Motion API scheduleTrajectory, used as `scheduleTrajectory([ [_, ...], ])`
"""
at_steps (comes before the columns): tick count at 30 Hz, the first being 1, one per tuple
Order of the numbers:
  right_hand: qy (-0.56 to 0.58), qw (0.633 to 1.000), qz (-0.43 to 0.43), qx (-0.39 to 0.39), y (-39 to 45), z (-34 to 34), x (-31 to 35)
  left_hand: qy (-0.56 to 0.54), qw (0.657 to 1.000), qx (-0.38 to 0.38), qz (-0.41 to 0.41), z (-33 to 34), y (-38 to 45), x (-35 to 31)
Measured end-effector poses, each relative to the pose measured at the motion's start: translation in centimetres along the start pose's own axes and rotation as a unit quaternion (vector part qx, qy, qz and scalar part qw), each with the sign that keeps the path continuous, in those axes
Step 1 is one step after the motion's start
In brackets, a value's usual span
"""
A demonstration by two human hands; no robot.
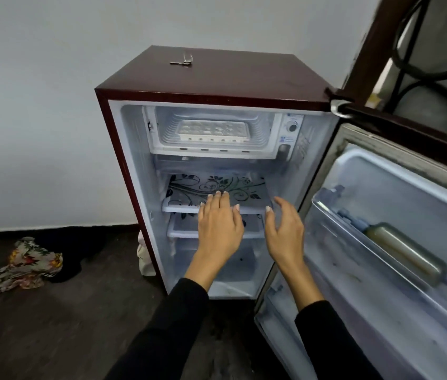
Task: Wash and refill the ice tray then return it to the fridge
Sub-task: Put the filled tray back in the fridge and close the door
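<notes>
A small maroon fridge [123,149] stands open against the wall. In its freezer box at the top lies a white ice tray [212,131], level, its cups looking pale. My left hand [219,226] is stretched out flat in front of the patterned glass shelf [186,196], fingers apart, holding nothing. My right hand [284,231] is beside it to the right, fingers spread and empty. Both hands are well below the ice tray and apart from it.
The fridge door [397,187] swings open to the right, with a bottle [403,253] lying in its rack. Keys [181,62] rest on the fridge top. A floral cloth [24,264] lies on the dark floor at left. A dark doorframe rises at upper right.
</notes>
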State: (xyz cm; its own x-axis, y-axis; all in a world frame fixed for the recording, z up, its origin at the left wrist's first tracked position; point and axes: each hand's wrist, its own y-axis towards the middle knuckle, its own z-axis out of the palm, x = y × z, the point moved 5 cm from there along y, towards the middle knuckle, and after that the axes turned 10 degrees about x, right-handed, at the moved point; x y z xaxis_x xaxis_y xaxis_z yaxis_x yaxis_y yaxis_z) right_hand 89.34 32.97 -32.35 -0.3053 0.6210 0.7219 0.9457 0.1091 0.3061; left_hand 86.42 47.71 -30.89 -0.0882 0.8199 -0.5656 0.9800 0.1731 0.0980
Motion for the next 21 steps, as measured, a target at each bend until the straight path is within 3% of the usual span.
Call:
scheduleTrajectory([
  [11, -0.022, 0.983, 0.043, -0.178, -12.4, -8.2, -0.6, -0.056, 0.991, 0.056, 0.104, 2.2, -9.5, -5.4],
  [21, -0.083, 0.883, 0.090, -0.454, -22.2, -22.4, -5.8, -0.119, 0.959, 0.092, 0.242, 6.1, -17.0, -16.5],
])
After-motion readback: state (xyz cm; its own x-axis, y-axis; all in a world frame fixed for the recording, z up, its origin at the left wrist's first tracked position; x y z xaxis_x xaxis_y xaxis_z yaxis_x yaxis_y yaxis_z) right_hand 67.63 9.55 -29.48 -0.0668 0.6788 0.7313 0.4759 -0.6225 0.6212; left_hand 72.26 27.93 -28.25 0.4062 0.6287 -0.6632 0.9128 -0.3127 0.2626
